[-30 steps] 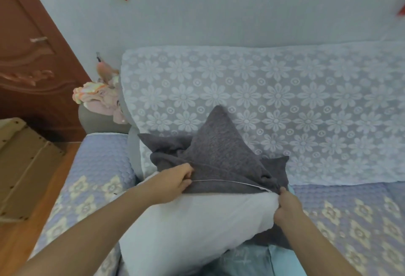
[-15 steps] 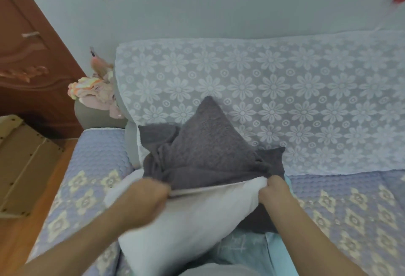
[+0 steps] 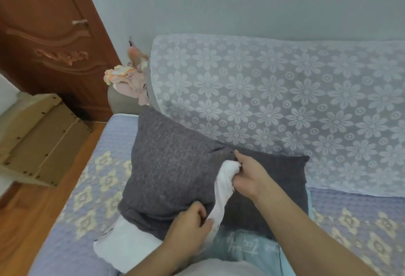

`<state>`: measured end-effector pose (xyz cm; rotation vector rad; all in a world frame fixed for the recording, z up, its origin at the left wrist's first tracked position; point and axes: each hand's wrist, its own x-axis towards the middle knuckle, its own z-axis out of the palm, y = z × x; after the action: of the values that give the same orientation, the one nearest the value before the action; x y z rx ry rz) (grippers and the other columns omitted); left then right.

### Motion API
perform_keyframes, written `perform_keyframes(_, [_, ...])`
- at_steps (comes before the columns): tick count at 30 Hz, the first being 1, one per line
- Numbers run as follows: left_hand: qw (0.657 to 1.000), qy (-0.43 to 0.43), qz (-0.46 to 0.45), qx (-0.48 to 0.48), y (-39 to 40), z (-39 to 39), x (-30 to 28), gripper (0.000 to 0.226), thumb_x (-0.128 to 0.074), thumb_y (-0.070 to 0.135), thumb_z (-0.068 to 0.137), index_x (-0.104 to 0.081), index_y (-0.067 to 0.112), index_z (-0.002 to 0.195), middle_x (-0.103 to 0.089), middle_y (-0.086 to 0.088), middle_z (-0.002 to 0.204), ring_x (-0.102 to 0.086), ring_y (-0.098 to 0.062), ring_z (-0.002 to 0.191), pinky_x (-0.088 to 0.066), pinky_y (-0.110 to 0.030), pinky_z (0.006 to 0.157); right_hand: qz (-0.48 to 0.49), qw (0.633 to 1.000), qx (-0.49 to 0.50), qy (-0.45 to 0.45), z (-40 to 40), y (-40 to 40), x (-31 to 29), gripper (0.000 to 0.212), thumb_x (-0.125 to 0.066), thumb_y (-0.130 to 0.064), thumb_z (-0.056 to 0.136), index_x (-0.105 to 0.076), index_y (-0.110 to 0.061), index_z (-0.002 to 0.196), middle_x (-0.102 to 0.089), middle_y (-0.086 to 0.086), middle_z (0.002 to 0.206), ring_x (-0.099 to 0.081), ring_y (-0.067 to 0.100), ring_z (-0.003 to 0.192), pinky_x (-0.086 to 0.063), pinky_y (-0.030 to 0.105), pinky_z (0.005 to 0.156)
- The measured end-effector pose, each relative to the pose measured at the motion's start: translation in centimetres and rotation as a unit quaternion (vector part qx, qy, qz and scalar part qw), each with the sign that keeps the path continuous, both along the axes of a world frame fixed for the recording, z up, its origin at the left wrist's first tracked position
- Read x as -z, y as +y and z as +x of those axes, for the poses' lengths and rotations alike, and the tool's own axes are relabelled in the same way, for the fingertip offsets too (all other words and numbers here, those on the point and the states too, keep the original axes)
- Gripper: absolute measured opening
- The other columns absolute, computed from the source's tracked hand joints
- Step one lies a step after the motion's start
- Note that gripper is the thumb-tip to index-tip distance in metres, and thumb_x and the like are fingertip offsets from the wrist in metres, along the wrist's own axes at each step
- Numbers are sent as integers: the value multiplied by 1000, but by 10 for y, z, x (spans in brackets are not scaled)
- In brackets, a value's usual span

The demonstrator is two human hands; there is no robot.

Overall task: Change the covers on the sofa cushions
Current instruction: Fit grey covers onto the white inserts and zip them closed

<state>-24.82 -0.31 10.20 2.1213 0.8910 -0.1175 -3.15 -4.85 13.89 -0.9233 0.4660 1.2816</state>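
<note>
A dark grey cushion cover (image 3: pixel 175 166) lies spread on the sofa seat, leaning against the backrest. A white inner cushion (image 3: pixel 125 247) sticks out from under its near left edge. A twisted strip of white fabric (image 3: pixel 222 190) runs across the grey cover. My right hand (image 3: pixel 247 177) grips the bunched upper end of that strip. My left hand (image 3: pixel 188 229) pinches its lower end at the cover's near edge. A light blue cushion with pale writing (image 3: pixel 249 249) lies just below, partly hidden by my arms.
The sofa backrest wears a floral lace throw (image 3: pixel 285 100); the seat has a lavender quilted pad (image 3: pixel 92 199). A heap of pastel clothes (image 3: pixel 127 80) sits on the left armrest. A cardboard box (image 3: pixel 37 137) and a brown wooden door (image 3: pixel 48 34) stand left, over wooden floor.
The grey cover, earlier bunched at the far end of the white cushion, now lies spread over most of it. My right hand has shifted from the opening's edge to a bunch of white fabric.
</note>
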Motion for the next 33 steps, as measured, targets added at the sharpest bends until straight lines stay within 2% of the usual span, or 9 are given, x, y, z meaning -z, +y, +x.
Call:
perform_keyframes(3, [999,-13,1,-35,-1,-3,-9,11,-60,36,93,-51,31,88,-60,7,63,-52,-6,57,-45,-33,61,8,999,-46,25,0,1,1,38,-52,-22,101,-62,4,126,-65,25,124,-61,40,119,-41,56,108])
perform_keyframes(7, [991,-22,127,47,-10,-14,-15,8,-52,36,96,-57,33,92,-58,17,88,-53,-3,83,-50,-30,81,-11,995,-54,79,-18,12,6,40,-44,-19,99,-64,2,127,-67,24,122,-61,43,116,-44,56,105])
perform_keyframes(12, [937,-207,243,-143,34,1,-27,31,-48,40,99,-56,23,123,-52,7,121,-48,-12,111,-44,-33,98,75,995,-38,59,-53,28,-14,39,-43,-9,99,-58,8,130,-63,25,128,-62,39,116,-58,52,86])
perform_keyframes(17, [957,-105,206,-175,70,7,-36,67,-71,61,77,-54,24,130,-45,4,129,-39,-18,122,-38,-39,107,72,994,-79,2,-77,32,-13,34,-58,-11,93,-64,7,120,-69,21,117,-66,31,101,-54,40,94])
perform_keyframes(21, [944,-57,279,-168,88,16,-43,33,-74,43,79,-48,26,90,-50,6,99,-48,-19,99,-42,-39,88,71,993,-93,-21,-89,36,-16,9,-55,-4,89,-62,-1,84,-60,16,92,-64,24,80,-55,42,92])
perform_keyframes(23, [933,-58,292,-201,102,20,-45,31,-67,18,80,-38,25,72,-50,2,81,-55,-27,83,-43,-41,67,47,995,-79,-23,-98,36,-15,25,-53,-1,90,-58,-3,66,-69,19,95,-69,25,86,-55,45,94])
perform_keyframes(26, [905,-50,360,-221,107,19,-41,25,-65,3,74,-46,19,73,-55,-5,75,-55,-31,68,-37,-36,56,25,998,-57,-6,-111,35,-19,11,-55,0,91,-62,3,83,-70,23,96,-70,30,86,-61,43,74])
perform_keyframes(30, [914,-104,316,-234,95,-5,-24,34,-71,0,72,-42,19,75,-47,2,76,-46,-20,61,-35,-34,49,-17,1000,13,-9,-93,35,-8,19,-53,0,91,-52,-4,72,-61,16,70,-66,25,72,-61,36,61])
perform_keyframes(33, [911,-186,333,-154,71,-26,-12,26,-61,3,73,-42,21,78,-48,3,75,-49,-18,62,-42,-34,50,-89,993,-64,-46,-91,32,14,8,-52,-3,96,-56,3,100,-59,19,85,-64,29,75,-60,38,57])
